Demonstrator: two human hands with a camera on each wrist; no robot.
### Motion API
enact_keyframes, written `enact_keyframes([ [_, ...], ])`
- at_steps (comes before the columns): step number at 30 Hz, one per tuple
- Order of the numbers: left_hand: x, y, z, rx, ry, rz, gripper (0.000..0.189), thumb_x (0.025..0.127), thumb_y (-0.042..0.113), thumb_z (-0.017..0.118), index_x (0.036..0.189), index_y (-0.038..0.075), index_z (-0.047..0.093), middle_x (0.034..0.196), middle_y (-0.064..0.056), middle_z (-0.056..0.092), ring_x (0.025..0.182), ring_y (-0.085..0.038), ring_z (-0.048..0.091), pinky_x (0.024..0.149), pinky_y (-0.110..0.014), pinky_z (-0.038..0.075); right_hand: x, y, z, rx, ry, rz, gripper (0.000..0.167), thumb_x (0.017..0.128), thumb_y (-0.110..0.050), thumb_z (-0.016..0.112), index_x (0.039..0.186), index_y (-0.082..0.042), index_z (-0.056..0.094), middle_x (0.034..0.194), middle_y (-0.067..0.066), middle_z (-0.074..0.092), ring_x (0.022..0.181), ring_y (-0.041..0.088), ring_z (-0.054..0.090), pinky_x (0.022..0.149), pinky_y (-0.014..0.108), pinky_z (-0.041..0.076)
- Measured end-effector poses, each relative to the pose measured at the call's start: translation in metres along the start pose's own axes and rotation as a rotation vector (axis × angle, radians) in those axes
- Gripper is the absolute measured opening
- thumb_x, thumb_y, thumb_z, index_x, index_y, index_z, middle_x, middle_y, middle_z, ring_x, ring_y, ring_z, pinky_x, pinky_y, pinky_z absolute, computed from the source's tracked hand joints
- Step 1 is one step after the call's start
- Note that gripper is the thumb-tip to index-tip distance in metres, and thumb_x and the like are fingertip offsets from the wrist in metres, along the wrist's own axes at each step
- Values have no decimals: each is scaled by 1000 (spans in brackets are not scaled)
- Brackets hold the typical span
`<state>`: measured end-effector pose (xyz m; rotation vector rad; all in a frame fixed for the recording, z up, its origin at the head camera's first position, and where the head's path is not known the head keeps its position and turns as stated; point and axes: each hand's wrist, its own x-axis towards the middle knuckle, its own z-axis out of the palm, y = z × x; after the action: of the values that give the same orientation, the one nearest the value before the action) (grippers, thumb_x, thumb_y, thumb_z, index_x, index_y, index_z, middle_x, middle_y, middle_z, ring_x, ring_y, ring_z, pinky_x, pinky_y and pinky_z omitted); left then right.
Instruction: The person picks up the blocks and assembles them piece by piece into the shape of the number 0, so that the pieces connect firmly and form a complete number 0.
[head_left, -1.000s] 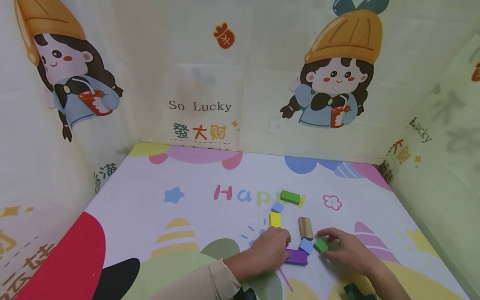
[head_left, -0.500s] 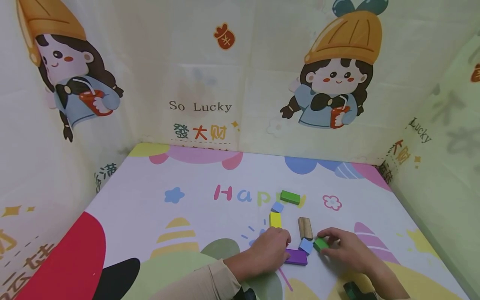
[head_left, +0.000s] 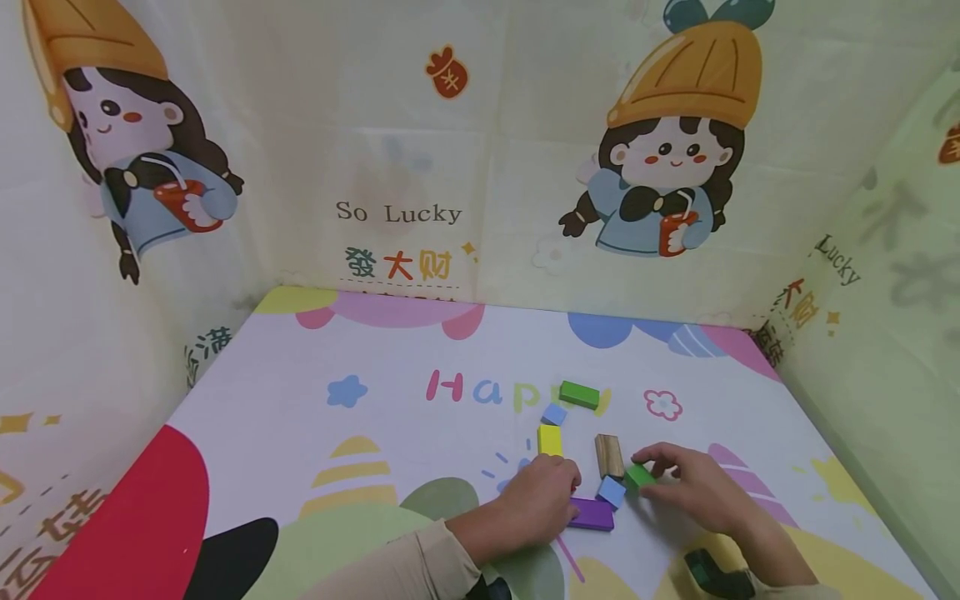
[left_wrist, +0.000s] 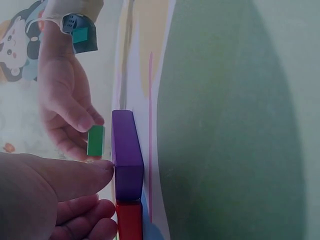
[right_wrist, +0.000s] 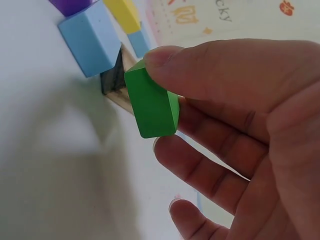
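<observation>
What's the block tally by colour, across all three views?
Green: 2, held green block and far green block
Blue: 2, near blue block and far blue block
Yellow block: 1
Purple block: 1
Red block: 1, left wrist view only
Bare wood block: 1
Total: 8 visible

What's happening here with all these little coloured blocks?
A person's right hand pinches a small green block, seemingly just above the tabletop, near the closer blue block. Their left hand rests by other blocks: its thumb touches the purple block, its fingers curl beside the red block. Beyond the left hand lie the yellow block, the farther blue block and the longer green block; the wooden block sits just past the closer blue block.
</observation>
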<state>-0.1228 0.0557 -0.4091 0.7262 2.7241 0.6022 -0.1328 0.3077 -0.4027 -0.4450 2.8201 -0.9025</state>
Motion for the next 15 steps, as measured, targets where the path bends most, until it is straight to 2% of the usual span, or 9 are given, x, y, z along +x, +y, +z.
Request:
enact_keyframes([
  [4, 0, 0, 0, -1, 4, 7, 24, 89, 29, 79, 106, 15, 68, 88, 8, 58, 86, -7, 50, 78, -21, 47, 3, -2, 0, -9, 15, -15, 34, 81, -23, 82, 111, -13, 71, 97, -10, 66, 85, 7, 57, 79, 37, 49],
  [11, 0, -1, 1, -5, 5, 15, 24, 89, 28, 78, 106, 15, 68, 87, 9, 57, 86, -7, 50, 78, -21, 46, 5, -3, 0, -20, 34, -49, 33, 81, -22, 82, 111, -11, 71, 94, -10, 65, 85, 9, 57, 78, 38, 50],
  [15, 1, -1, 2, -1, 3, 5, 24, 89, 29, 78, 105, 16, 68, 86, 9, 57, 86, -7, 49, 78, -21, 47, 7, -4, -1, -21, 28, -21, 35, 81, -22, 83, 111, -11, 71, 93, -9, 65, 85, 12, 58, 78, 39, 50],
])
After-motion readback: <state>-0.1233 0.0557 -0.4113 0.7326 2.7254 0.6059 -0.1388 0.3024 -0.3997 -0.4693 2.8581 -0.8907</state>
